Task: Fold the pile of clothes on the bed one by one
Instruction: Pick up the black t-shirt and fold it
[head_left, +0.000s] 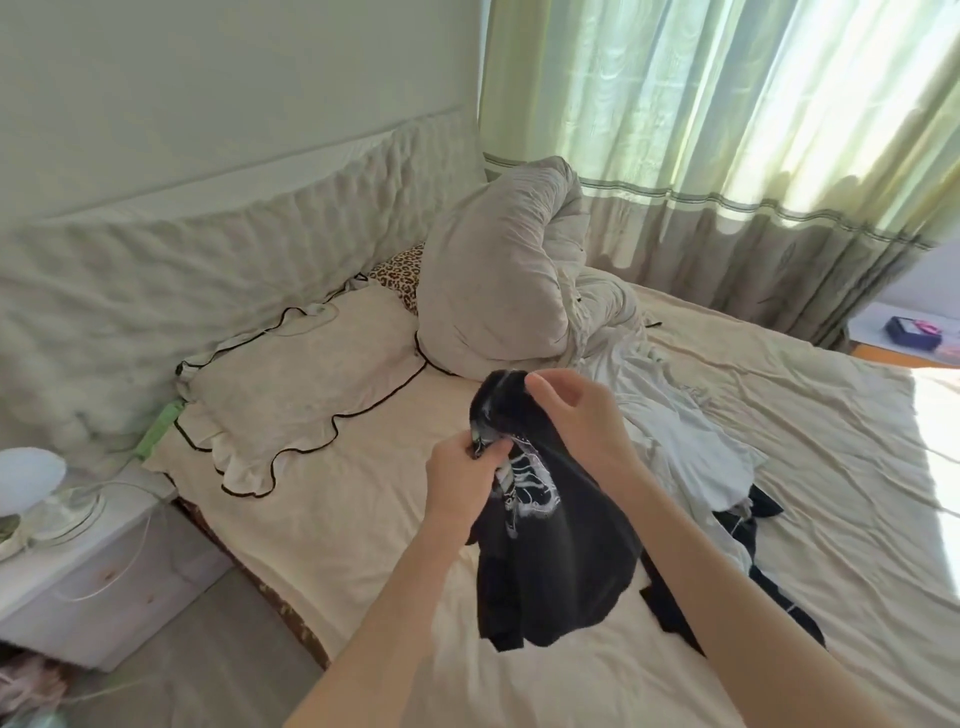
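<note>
- Judging by how things lie, the folding is at an early stage: no folded garment shows anywhere on the bed (363, 545), and one piece is only now in hand.
- Nearest, a black printed top (550, 561) hangs bunched above the cream sheet, its lower edge trailing onto the bed.
- Gripping it at the white print, the left hand (462, 483) has its fingers curled tight round a fold of the cloth.
- Just above, the right hand (576, 410) pinches the top's upper edge between thumb and fingers, close beside the left; it seems to be searching for a seam or shoulder.
- Beside them to the right lies the rest of the pile, unfolded: a crumpled white garment (691, 441) over more black clothing (748, 519).
- Farther off, a frilled pillow (296, 379) with dark piping sits by the headboard, and a rolled grey duvet (498, 270) stands heaped beyond it.
</note>
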